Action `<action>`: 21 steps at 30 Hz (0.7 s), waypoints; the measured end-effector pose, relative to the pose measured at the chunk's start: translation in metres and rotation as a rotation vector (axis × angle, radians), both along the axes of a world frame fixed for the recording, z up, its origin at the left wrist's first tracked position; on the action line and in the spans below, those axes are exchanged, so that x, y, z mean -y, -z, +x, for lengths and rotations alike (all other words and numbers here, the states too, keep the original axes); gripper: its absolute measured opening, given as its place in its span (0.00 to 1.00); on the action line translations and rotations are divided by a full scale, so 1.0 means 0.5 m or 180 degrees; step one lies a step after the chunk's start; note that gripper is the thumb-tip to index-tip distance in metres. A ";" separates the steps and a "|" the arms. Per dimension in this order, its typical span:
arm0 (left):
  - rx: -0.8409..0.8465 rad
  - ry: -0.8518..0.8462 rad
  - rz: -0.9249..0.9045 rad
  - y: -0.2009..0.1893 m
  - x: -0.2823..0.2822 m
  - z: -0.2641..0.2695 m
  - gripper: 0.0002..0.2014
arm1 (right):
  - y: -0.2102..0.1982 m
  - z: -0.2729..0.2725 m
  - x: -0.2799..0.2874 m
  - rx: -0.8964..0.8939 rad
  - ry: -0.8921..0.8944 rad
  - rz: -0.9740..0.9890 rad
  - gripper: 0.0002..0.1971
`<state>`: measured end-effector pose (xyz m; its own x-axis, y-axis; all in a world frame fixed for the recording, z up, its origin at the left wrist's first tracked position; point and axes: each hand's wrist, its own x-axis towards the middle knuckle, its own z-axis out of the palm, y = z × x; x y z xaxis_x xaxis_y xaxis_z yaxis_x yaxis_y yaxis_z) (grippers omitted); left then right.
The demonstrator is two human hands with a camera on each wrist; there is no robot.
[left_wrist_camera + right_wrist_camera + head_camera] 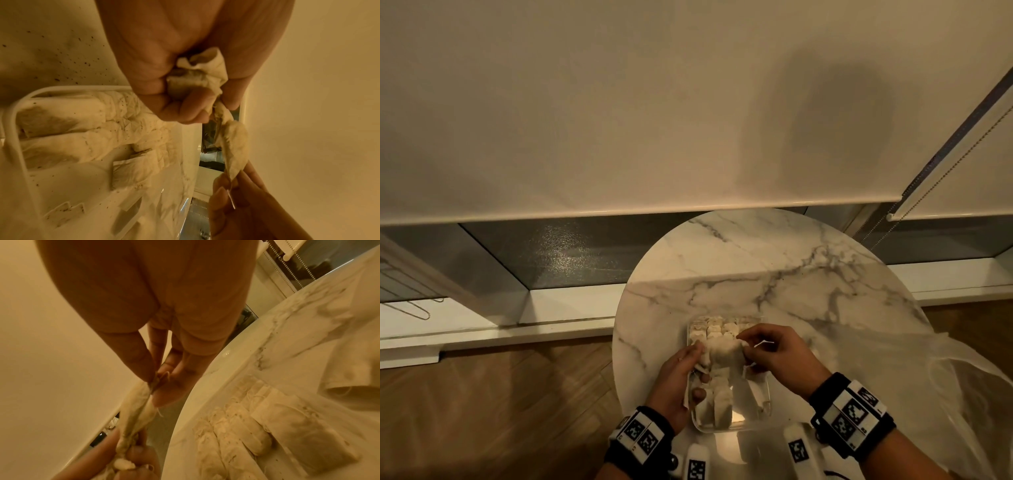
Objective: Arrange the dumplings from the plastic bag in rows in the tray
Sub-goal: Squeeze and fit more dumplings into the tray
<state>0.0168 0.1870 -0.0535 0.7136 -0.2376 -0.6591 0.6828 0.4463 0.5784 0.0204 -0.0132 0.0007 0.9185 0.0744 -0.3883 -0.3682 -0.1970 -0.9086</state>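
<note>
Above tray (697,426) at worktop's (774,260) near edge: left hand (681,377) and right hand (774,353) each pinch one end of dumpling (724,354), stretched between them. Risk: pulling apart tears soft wrapper; dropped piece disturbs rows below. Plastic bag (945,377) at right edge.

A pale roller blind (619,102) fills the upper room, lowered over a dark window (558,253) — a bead chain (928,178) hangs at its right. Below it, a white sill (482,325), herringbone wood floor (500,411) and a round marble surface (774,274) — all dim and warm-lit.
</note>
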 end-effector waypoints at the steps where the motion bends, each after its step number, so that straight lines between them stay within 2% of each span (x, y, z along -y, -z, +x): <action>1: -0.0036 -0.0064 -0.0012 0.003 -0.004 0.003 0.18 | -0.002 0.002 0.004 0.0014 0.0023 -0.0011 0.05; 6: -0.0330 -0.0363 -0.0319 0.015 -0.033 0.020 0.19 | 0.011 0.017 0.026 0.0325 0.0547 -0.0316 0.07; 8: -0.0383 -0.0458 -0.0353 0.011 -0.042 0.025 0.17 | 0.033 0.024 0.037 0.0460 0.0642 -0.0736 0.06; 10: -0.0406 -0.0533 -0.0333 0.005 -0.046 0.028 0.15 | 0.058 0.028 0.048 0.0374 0.0112 -0.1289 0.04; 13: -0.0449 -0.0636 -0.0271 0.003 -0.052 0.029 0.12 | 0.085 0.034 0.050 -0.0100 -0.0906 -0.1823 0.06; 17: -0.0531 -0.0730 -0.0190 0.011 -0.055 0.026 0.12 | 0.134 0.052 0.039 -0.0254 -0.1467 -0.2469 0.12; 19: -0.0564 -0.0739 -0.0164 0.012 -0.054 0.023 0.12 | 0.158 0.063 0.027 -0.0353 -0.1803 -0.2672 0.12; 21: -0.0586 -0.0771 -0.0149 0.012 -0.055 0.021 0.12 | 0.176 0.075 0.017 -0.0486 -0.1888 -0.2757 0.11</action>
<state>0.0272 0.2144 -0.0595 0.6227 -0.1085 -0.7749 0.6448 0.6322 0.4296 0.0581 -0.0219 -0.0875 0.7629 0.1374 -0.6318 -0.0993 -0.9407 -0.3244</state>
